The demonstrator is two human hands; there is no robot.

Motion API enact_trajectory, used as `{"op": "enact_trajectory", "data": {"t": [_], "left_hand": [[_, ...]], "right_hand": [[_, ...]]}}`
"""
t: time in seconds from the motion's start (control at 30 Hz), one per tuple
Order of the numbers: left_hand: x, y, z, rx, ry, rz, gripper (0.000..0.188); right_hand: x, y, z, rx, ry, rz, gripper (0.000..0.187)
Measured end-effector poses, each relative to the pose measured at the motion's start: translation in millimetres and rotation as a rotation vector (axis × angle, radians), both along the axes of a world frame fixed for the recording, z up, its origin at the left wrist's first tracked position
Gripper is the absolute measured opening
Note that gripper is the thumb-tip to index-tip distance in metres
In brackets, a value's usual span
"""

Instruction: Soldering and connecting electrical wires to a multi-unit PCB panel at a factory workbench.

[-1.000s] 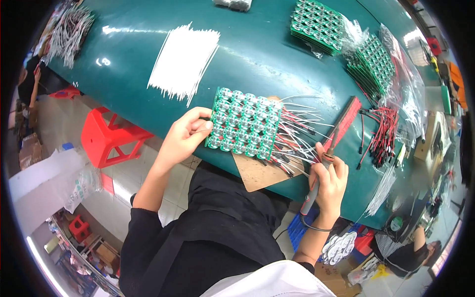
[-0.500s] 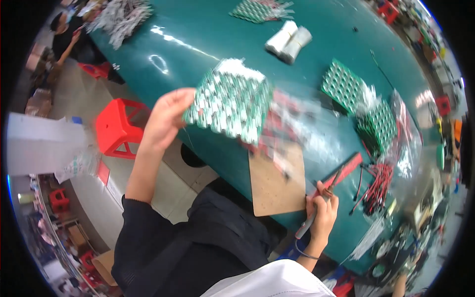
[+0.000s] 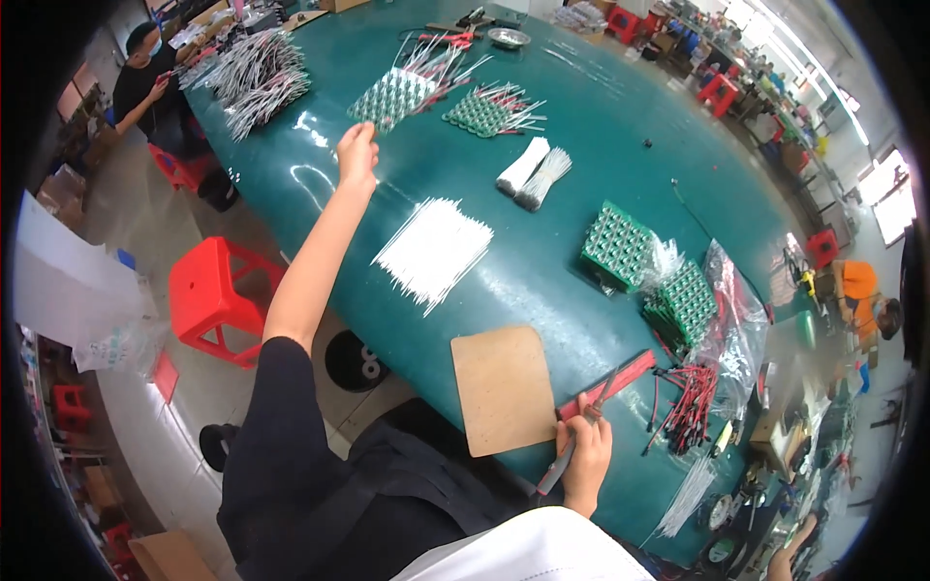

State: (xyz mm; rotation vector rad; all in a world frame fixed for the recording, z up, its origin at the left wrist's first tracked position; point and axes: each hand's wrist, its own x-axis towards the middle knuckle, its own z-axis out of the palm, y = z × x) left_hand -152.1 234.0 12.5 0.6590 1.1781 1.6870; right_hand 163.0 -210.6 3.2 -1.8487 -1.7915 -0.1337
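Observation:
My left hand reaches out to the far left, fingers pinched at the near edge of a green circuit board panel. Red, black and white wires trail from that panel's far side. It appears to rest on the green table. Close to the table's front edge, my right hand is wrapped round the grey handle of a soldering iron. The iron's front end lies beside a red strip. A brown board lies just left of this hand.
White thin sticks lie spread mid-table. Another wired panel, two white bundles and stacked green panels lie beyond. Red-black wires sit at right. A red stool stands left; a person sits far left.
My left hand has carried the circuit board panel away from me to the far left, beside the other wired panel. The white sticks now show fully. My right hand still holds the soldering iron.

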Motion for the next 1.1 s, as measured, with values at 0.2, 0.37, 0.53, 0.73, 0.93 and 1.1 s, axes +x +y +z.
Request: {"op": "enact_trajectory", "data": {"t": [0.2, 0.37, 0.53, 0.73, 0.93, 1.1], "left_hand": [[-52, -72, -5, -0.055, 1.330, -0.193, 0.034], [-156, -190, 13, -0.034, -0.344, -0.504, 0.065], [-145, -215, -18, 0.200, -0.684, -0.887, 0.013], [-122, -206, -47, 0.071, 0.103, -0.357, 0.028], [-121, -220, -27, -0.017, -0.386, -0.328, 0.030], [-140, -232, -61, 0.009, -0.592, -0.382, 0.023]], "right_hand": [[29, -70, -8, 0.249, 0.359, -0.241, 0.026], [74, -124, 13, 0.946, 1.210, -0.481, 0.017], [108, -178, 8, 1.202, 1.043, -0.893, 0.023], [133, -227, 16, 0.729, 0.405, -1.151, 0.034], [191, -232, -5, 0.997, 0.736, -1.284, 0.024], [246, -257, -10, 1.389, 2.041, -0.041, 0.059]]}}
